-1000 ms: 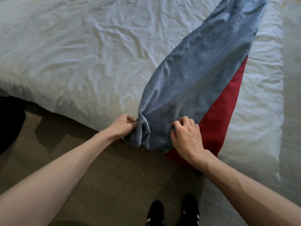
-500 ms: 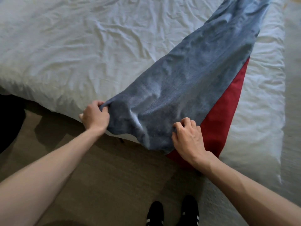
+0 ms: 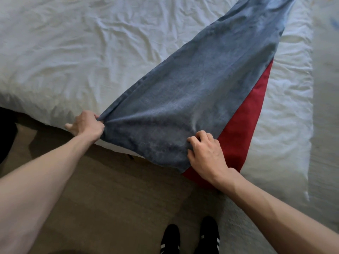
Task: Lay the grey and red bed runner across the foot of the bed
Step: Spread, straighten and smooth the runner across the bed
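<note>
The bed runner is grey on top with a red band along its right side. It stretches from the top right of the view down to the near edge of the bed, which has a wrinkled white cover. My left hand pinches the runner's near left corner at the bed's edge. My right hand grips the near end where grey meets red. The cloth is spread into a wide fan between the two hands. Its far end runs out of view.
Brown carpet lies below the bed's edge. My two black shoes stand on it near the bottom. A dark object sits at the left edge. A pale floor strip runs past the bed's right side.
My left hand has pulled the runner's near corner leftward along the bed's edge, opening the bunched grey cloth into a wide fan. My right hand stayed almost in place.
</note>
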The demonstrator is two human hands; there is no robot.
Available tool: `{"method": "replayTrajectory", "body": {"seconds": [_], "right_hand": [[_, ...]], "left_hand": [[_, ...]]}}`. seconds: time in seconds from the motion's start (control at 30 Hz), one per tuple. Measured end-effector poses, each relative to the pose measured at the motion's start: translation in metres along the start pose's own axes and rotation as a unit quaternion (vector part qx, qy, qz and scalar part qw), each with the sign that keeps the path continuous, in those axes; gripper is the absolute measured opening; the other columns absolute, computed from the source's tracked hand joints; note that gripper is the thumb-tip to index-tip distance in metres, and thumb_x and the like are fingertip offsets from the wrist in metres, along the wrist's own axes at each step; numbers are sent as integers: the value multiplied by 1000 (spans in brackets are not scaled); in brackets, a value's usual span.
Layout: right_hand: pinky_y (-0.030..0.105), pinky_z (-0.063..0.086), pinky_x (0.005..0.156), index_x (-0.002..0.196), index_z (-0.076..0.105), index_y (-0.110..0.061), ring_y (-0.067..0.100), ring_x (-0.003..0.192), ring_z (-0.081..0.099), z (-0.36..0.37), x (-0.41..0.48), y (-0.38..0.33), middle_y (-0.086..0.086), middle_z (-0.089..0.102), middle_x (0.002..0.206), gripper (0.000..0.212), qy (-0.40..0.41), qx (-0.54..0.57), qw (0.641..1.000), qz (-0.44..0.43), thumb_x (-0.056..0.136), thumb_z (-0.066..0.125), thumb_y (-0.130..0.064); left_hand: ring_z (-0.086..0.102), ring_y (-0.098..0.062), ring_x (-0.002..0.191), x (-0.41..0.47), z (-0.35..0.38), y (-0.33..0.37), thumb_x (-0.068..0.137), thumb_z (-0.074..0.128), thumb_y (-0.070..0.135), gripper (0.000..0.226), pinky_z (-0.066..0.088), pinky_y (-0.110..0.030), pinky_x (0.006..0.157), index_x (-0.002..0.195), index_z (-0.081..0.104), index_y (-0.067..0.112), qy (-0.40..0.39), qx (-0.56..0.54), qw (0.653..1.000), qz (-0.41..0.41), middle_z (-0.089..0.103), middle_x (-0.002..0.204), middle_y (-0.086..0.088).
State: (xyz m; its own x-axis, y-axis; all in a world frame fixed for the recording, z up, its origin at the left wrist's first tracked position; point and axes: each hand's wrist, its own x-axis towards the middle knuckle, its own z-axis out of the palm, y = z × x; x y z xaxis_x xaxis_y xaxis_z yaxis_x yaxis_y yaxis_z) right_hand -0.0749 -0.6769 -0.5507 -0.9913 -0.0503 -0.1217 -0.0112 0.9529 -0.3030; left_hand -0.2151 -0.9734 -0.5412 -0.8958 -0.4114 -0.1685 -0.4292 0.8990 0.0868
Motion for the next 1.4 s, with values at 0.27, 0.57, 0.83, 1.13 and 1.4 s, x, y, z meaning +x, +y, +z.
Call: {"method": "replayTrajectory", "body": {"seconds": [0.27, 0.57, 0.83, 1.13, 1.4], "right_hand": [[38, 45, 76, 104, 62, -13, 26, 93, 52, 5, -9, -5, 9, 55, 106, 21, 16, -30, 999, -2, 85, 56, -21], [39, 44, 82, 109, 55, -14, 25, 97, 50, 11, -19, -8, 10, 52, 110, 31, -15, -92, 995, -25, 84, 63, -29], [35, 41, 82, 106, 48, -17, 22, 91, 54, 16, -12, -7, 2, 55, 101, 19, -31, -127, 991, -27, 89, 55, -21], [35, 41, 77, 104, 50, -18, 21, 84, 55, 16, -17, -2, 1, 57, 94, 18, -25, -113, 992, -42, 87, 56, -21], [39, 42, 73, 97, 60, -13, 26, 82, 53, 9, -27, 6, 7, 58, 92, 12, 73, -59, 995, 24, 84, 59, -11]], "left_hand": [[55, -38, 105, -13, 18, -35, 79, 71, 21, 12, 32, -45, 92, 91, 72, 18, -12, 4, 999, -47, 66, 101, -18], [54, -39, 105, -28, 32, -61, 83, 68, 24, 12, 38, -46, 92, 91, 70, 15, -47, -91, 995, -19, 67, 101, -17], [61, -33, 91, -34, 32, -68, 85, 68, 26, 21, 47, -36, 77, 94, 70, 7, -38, -161, 986, 36, 69, 94, -17], [58, -38, 99, -32, 37, -70, 85, 67, 28, 13, 42, -46, 88, 89, 66, 16, -42, -43, 998, -8, 67, 98, -17], [38, -41, 123, -46, 37, -15, 88, 57, 27, 50, 29, -54, 103, 132, 38, 11, 15, -63, 994, 90, 37, 137, -19]]}}
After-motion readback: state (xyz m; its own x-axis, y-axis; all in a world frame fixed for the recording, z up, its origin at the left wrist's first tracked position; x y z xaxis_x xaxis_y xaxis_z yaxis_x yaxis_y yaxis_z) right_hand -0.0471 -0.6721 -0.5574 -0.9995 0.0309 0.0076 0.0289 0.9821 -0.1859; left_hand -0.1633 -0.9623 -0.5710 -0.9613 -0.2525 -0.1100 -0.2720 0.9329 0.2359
